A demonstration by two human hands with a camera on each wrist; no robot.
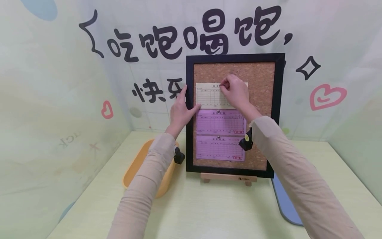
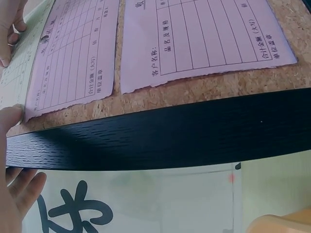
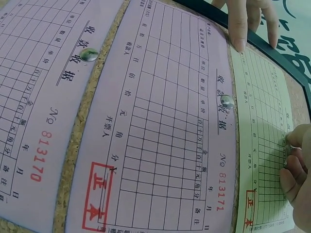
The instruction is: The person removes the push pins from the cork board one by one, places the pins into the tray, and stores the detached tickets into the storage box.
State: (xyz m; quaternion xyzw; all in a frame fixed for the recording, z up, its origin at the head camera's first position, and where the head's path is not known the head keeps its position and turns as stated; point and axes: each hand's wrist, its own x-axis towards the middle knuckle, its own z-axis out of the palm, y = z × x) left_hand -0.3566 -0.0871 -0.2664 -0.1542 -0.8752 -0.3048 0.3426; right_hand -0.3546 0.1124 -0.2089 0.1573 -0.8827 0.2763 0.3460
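Observation:
A black-framed cork board [image 1: 261, 99] stands upright on a small wooden easel [image 1: 228, 178]. My left hand [image 1: 180, 111] grips its left edge, thumb on the lower left corner of a pale yellow receipt slip [image 1: 204, 97], fingers [image 2: 28, 191] reaching around behind the frame. At the slip's top middle my right hand [image 1: 235, 91] has its thumb and bent fingers close together against the paper. I cannot tell what sits between those fingertips. Below hang two purple receipt slips [image 1: 209, 123], each with a round metallic thumbtack [image 3: 227, 101] at its top middle.
A yellow-orange bin [image 1: 131, 174] stands on the table, left of the board and partly behind my left forearm. To the right, a blue flat board [image 1: 286, 202] lies partly under my right arm. Behind is a printed wall sheet [image 1: 161, 66].

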